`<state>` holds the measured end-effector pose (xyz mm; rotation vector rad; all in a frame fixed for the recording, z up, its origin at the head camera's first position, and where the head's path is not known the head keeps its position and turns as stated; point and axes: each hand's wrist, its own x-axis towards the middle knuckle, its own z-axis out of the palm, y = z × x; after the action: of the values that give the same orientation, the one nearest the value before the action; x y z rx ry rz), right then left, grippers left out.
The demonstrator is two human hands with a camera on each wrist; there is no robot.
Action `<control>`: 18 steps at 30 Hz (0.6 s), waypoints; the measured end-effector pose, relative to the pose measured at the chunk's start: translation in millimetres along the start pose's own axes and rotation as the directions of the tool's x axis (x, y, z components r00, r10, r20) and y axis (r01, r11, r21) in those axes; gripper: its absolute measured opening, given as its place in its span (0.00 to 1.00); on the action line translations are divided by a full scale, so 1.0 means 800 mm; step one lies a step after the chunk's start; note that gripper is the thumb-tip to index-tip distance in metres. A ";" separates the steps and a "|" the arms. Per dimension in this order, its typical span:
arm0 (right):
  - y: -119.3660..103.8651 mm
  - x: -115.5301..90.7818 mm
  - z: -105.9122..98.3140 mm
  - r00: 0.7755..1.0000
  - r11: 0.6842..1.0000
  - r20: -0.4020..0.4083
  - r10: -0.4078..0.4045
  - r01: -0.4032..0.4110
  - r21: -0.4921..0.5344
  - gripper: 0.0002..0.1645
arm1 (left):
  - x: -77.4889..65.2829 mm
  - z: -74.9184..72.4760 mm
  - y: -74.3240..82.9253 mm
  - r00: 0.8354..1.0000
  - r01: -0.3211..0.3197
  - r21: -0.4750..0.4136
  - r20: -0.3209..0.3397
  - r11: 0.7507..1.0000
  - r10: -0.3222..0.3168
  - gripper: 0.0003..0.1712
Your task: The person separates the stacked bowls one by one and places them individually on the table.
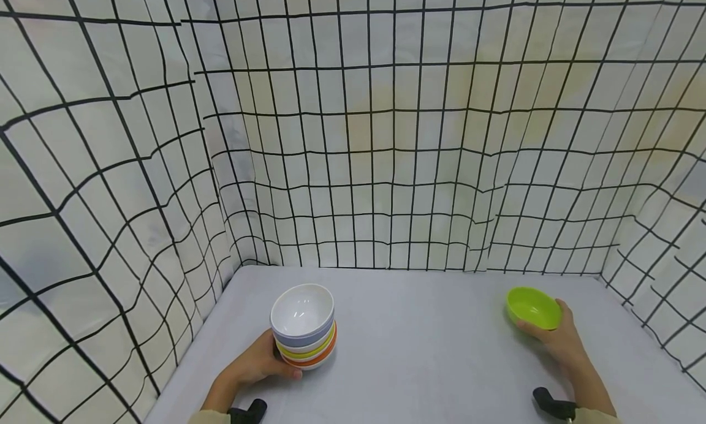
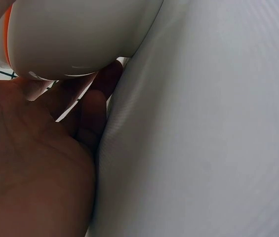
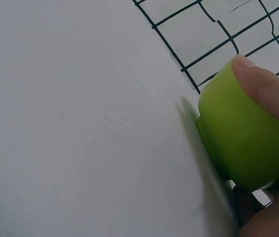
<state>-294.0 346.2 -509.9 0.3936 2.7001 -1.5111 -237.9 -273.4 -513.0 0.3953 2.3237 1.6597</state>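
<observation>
A stack of nested bowls [image 1: 302, 326] stands at the left of the table, a white-lined one on top, with yellow and orange outsides lower down. My left hand [image 1: 266, 361] curls round the near left side of the stack, low down. In the left wrist view, some fingers [image 2: 94, 111] bend under the curve of a white bowl [image 2: 75, 37]. On the right, my right hand [image 1: 559, 338] grips a lime-green bowl [image 1: 534, 309], thumb [image 3: 265, 86] at its rim. The green bowl is close to the table; whether its base touches is unclear.
A white cloth covers the table [image 1: 408, 350]. White walls with a black grid [image 1: 394, 148] rise behind it and at both sides. Black wrist mounts [image 1: 554, 404] sit at both sleeves.
</observation>
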 end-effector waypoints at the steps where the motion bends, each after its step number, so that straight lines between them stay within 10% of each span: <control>1: 0.000 0.000 -0.001 1.000 1.000 0.000 0.001 -0.001 0.003 0.79 | 0.000 0.000 0.000 1.000 -0.003 -0.002 0.001 1.000 0.003 0.62; 18: -0.002 -0.002 -0.002 1.000 1.000 -0.018 0.013 -0.012 0.026 0.78 | -0.003 0.000 0.001 1.000 -0.024 0.008 0.003 1.000 0.024 0.62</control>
<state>-293.0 346.2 -507.4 0.4265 2.6893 -1.5482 -235.2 -273.9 -512.0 0.4287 2.3331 1.6593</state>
